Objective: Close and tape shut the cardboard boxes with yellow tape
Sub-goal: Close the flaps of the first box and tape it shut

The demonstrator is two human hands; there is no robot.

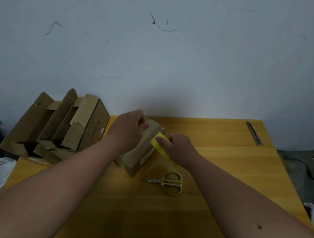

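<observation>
Midway through, judging by the layout. Working on one small cardboard box (pixel 139 151) at the middle of the yellow wooden table (pixel 224 163), flaps already folded down. Left hand (pixel 127 130) pressed on top of that box near its far end, fingers curled over the edge, steadying it and keeping the flaps shut. Right hand (pixel 180 150) just to the right of the box, fingers pinched on a strip of yellow tape (pixel 159 144), with the forefinger pushing the strip's upper end against the box's right side. Lower end of the strip trailing away from the box, not yet stuck down. Tape roll itself not visible, possibly hidden under the right hand; cannot tell.

Scissors (pixel 167 182) with yellow handles lying on the table just in front of the box, blades closed, untouched. Utility knife (pixel 254 133) well to the right of the box, by the table's far corner.

Still to do, as a judgement: smoothing this strip across the seam, then every box in the stack of open boxes (pixel 59 126) to the left of the taped one, at the table's left edge. Flaps on those standing up or hanging loose, no yellow tape showing on any of them. No finished, sealed box visible anywhere, so probably early in the batch, with the bulk of the work remaining.
</observation>
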